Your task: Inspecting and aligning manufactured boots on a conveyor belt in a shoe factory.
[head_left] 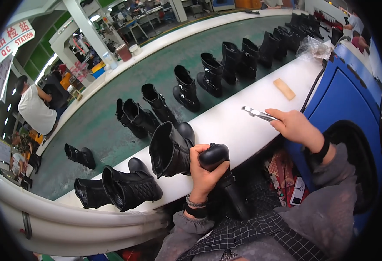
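Observation:
My left hand is wrapped round the toe of a black boot, with its shaft pointing down toward my lap. In my right hand, closed at the right above the white bench, is a slim silver metal tool that looks like pliers. Its tip points left, apart from the boot. Just left of my left hand stands another black boot on the bench. Two more black boots lie on their sides nearer the left end, one with a quilted panel.
Several black buckled boots stand in a row on the green conveyor beyond the bench. A tan strip and clear plastic wrap lie on the bench. A blue machine borders the right. Another person sits far left.

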`<state>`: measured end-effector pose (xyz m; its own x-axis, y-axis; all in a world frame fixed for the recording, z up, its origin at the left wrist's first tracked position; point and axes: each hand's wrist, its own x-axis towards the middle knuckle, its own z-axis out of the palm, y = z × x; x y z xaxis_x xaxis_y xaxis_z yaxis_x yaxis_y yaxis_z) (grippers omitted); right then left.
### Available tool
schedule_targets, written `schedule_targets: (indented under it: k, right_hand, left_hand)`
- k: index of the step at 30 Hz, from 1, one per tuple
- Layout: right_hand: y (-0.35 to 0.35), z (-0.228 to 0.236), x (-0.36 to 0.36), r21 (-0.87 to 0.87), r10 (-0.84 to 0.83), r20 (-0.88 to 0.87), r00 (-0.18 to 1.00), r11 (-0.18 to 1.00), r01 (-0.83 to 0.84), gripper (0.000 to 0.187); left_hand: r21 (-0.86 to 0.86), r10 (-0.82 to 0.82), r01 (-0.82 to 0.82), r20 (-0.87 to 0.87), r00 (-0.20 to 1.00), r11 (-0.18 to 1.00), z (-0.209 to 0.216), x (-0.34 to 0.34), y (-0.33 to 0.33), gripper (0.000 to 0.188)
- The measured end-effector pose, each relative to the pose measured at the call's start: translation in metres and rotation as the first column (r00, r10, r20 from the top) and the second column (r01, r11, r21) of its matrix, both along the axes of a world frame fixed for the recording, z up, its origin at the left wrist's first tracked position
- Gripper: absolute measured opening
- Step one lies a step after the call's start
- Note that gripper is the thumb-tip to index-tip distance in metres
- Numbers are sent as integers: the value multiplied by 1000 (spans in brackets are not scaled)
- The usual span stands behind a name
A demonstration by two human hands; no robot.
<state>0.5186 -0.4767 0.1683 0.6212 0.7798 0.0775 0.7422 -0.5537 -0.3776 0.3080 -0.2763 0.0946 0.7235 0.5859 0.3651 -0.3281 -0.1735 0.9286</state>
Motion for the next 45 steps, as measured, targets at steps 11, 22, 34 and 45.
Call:
schedule_targets:
  k: [11,22,34,45]
  right_hand:
    - [-14,-122,18,101,-176,173,969,982,160,54]
    - [36,-132,-98,565,462,25,886,725,-394,92]
    - [54,-172,-102,752,390,82,917,579,-313,85]
    - [70,-119,-81,766,236,-117,965,640,-63,69]
  left_hand:
    - [-229,13,-23,-43,999,973,16,23,5,47]
    - [-416,-10,0,-21,1000,909,12,27,6,40]
    - [-581,-180,248,173,968,775,-2,36,-2,49]
    - [-264,-126,61,-237,963,963,6,10,-24,56]
